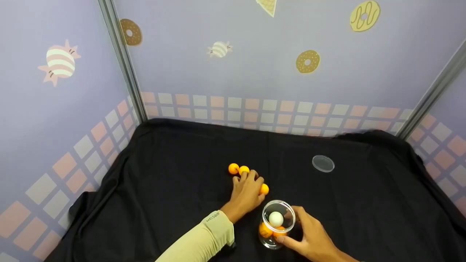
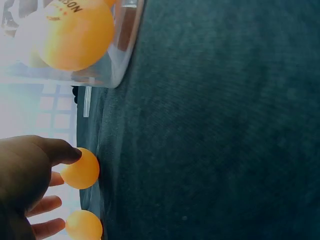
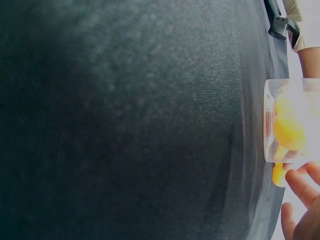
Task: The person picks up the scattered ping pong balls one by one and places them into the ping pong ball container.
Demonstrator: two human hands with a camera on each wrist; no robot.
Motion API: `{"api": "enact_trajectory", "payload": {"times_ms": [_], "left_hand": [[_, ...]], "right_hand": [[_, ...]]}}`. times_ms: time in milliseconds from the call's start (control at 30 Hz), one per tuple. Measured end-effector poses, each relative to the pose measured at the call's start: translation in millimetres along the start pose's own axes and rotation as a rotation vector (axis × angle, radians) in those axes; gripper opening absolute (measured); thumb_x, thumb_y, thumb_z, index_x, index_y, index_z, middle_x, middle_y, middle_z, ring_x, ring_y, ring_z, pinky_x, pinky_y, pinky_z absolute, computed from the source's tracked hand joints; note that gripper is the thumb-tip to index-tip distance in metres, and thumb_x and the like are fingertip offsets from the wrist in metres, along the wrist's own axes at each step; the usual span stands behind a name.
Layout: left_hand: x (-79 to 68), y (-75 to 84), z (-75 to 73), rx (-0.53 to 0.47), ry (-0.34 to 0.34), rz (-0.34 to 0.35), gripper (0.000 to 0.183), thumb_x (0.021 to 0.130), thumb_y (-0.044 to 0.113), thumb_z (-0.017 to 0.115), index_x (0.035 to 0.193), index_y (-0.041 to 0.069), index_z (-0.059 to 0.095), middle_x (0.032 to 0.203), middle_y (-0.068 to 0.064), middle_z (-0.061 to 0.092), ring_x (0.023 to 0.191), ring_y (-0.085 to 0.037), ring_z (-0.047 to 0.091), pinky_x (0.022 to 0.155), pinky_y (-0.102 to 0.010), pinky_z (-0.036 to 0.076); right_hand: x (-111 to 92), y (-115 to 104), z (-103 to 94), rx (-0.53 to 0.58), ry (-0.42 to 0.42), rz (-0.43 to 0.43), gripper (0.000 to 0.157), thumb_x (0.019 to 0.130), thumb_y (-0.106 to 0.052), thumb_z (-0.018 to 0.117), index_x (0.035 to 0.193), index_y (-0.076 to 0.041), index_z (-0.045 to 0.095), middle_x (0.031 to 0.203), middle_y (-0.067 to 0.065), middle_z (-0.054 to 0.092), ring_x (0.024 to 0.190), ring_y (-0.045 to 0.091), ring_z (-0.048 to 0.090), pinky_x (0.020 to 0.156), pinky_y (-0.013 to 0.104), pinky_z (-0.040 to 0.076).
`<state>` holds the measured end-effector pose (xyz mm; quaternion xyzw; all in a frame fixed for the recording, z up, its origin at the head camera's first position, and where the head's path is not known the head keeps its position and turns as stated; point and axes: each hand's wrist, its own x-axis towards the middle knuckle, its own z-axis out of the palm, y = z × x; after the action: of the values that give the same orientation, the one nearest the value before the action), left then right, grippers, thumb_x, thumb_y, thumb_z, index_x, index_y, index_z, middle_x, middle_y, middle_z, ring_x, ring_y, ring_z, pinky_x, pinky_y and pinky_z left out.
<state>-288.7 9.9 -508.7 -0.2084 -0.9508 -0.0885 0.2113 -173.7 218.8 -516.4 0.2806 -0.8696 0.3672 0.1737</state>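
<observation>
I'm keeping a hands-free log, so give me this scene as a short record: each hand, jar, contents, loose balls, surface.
Left hand: thumb touching a loose orange ball; firmness of grip unclear
Right hand: holding the clear jar
Jar top: uncovered
Contents: white ball, at least two orange balls
Loose balls: three orange visible
Surface: black cloth, clear disc lying on it
</observation>
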Motion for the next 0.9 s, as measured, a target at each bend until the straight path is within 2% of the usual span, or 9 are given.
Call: {"api": "enact_trajectory", "payload": {"times_ms": [300,533,900], "left_hand": [[1.1,0.2,1.1,-0.003,-0.005,0.001,0.042,0.072,0.042,0.074,0.108,0.022,0.063,0.113,0.000,0.052,0.104,-0.024,0.046,0.080,-0.050,0.037],[0.0,-0.7,0.8,0.016,0.008,0.008,0.041,0.070,0.041,0.073,0.104,0.022,0.063,0.111,0.000,0.052,0.103,-0.024,0.046,0.078,-0.051,0.036],[-1.8,-2.6,-5.6,0.019,0.074,0.043,0.038,0.070,0.041,0.072,0.101,0.022,0.061,0.107,0.001,0.054,0.095,-0.023,0.052,0.077,-0.050,0.036]], "right_hand": [[0.1,-0.2,-0.5,-0.017,0.001,0.012,0.069,0.069,-0.044,0.079,0.127,-0.021,0.048,0.110,-0.012,0.061,0.093,0.006,0.062,0.076,0.026,0.051],[-0.5,0.7,-0.2,-0.005,0.013,-0.039,0.069,0.069,-0.040,0.080,0.126,-0.019,0.049,0.111,-0.011,0.060,0.089,0.007,0.063,0.076,0.024,0.050],[-0.1,-0.2,-0.9,-0.021,0.016,-0.026,0.067,0.069,-0.043,0.080,0.125,-0.022,0.049,0.108,-0.013,0.060,0.087,0.004,0.062,0.074,0.024,0.050]]}}
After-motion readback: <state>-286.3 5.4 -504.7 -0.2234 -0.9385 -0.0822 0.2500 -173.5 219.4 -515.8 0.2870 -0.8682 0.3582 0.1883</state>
